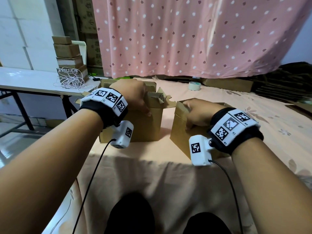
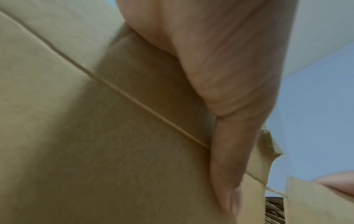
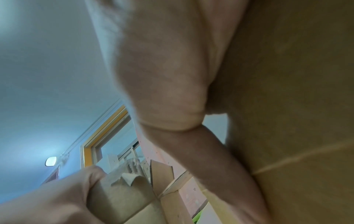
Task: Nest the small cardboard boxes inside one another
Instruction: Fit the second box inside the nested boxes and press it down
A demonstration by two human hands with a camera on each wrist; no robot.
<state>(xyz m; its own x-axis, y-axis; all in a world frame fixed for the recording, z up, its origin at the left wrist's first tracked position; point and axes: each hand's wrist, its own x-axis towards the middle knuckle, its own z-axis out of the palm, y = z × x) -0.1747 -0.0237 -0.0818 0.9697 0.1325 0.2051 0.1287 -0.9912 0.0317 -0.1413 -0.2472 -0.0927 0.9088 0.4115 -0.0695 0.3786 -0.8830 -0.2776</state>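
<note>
Two open brown cardboard boxes stand side by side on the bed. My left hand (image 1: 135, 98) grips the top rim of the left box (image 1: 145, 127), thumb on its near face and fingers over the edge inside. In the left wrist view the thumb (image 2: 229, 166) presses flat on that box's wall (image 2: 95, 136). My right hand (image 1: 196, 114) grips the top rim of the right box (image 1: 179, 137) the same way, and the right wrist view shows its thumb (image 3: 220, 166) against the wall (image 3: 296, 106). Both boxes rest on the bed, a narrow gap between them. Their insides are hidden.
The peach bedcover (image 1: 152, 166) spreads under the boxes. A tape roll (image 1: 194, 86) and flat cardboard (image 1: 228, 85) lie behind them, below a pink dotted curtain (image 1: 185, 39). Stacked small boxes (image 1: 69, 53) and coiled string (image 1: 70, 80) sit on a white table (image 1: 25, 78) at left.
</note>
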